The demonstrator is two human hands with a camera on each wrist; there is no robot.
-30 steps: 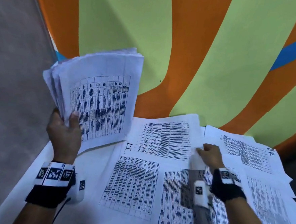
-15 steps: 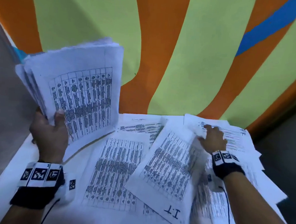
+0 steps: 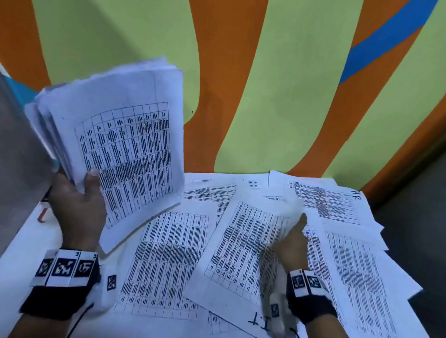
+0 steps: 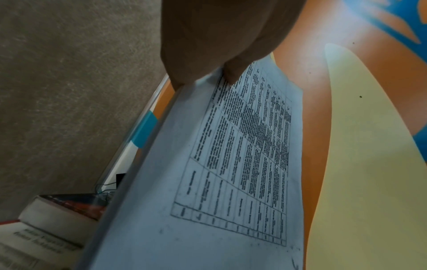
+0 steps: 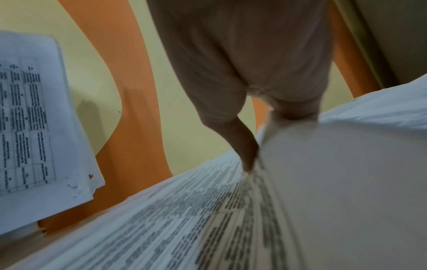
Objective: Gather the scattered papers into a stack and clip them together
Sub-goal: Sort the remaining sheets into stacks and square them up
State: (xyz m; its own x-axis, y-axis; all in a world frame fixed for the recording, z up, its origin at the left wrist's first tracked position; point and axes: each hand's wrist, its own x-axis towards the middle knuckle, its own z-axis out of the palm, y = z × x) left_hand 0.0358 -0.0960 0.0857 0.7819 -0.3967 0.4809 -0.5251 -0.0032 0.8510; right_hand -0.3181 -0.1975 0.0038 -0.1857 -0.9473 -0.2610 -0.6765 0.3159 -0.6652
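Observation:
My left hand (image 3: 78, 198) grips a thick stack of printed papers (image 3: 118, 140) by its lower corner and holds it upright above the table's left side; the left wrist view shows the thumb (image 4: 233, 73) pressed on the top sheet of that stack (image 4: 219, 173). My right hand (image 3: 292, 239) pinches the right edge of one loose sheet marked "I.T" (image 3: 237, 254) and has it lifted off the table, blurred; in the right wrist view the fingers (image 5: 249, 149) pinch this sheet (image 5: 323, 182). Several more printed sheets (image 3: 167, 265) lie spread over the white table (image 3: 6, 272).
A wall painted in orange, green and blue (image 3: 275, 80) rises right behind the table. A small orange object (image 3: 41, 215) lies at the table's left edge beside a grey wall (image 3: 5, 167). A sheet marked "HR" (image 3: 328, 200) lies at the back right. Books (image 4: 46, 228) sit below left.
My right hand has slid from the far sheets back towards me and raised the "I.T" sheet's right edge. The stack in my left hand has stayed upright.

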